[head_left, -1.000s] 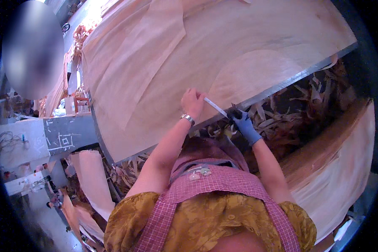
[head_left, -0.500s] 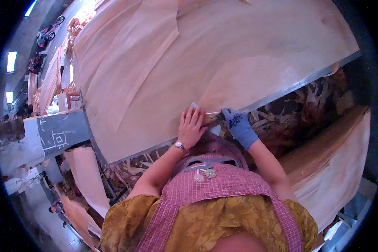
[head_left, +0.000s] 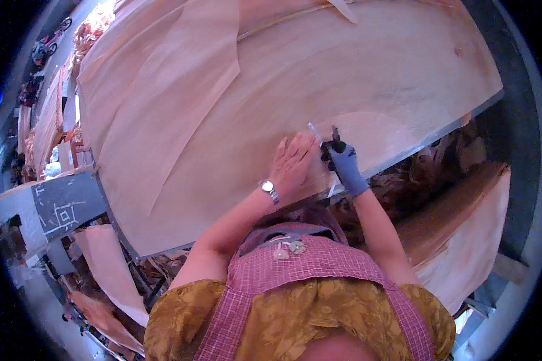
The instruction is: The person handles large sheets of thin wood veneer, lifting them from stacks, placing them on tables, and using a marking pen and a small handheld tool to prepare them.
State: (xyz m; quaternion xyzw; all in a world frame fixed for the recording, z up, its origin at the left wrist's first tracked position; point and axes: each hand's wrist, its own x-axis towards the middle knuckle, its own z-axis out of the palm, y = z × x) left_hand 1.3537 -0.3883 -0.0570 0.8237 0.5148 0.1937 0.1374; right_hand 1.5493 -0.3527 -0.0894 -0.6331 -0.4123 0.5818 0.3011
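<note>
Wood sheet [head_left: 271, 102] spans the table's near edge. Left hand [head_left: 293, 163] flat on it, fingers slightly apart; gloved right hand [head_left: 342, 163] clamped on dark tool [head_left: 335, 133]. Press evenly, fingertips clear.

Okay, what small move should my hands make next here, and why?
Probably smooth the white strip down with your left hand: its bare fingers lie spread on the pale wood sheet right beside the strip, while your gloved right hand is occupied, gripping a dark tool.
</note>
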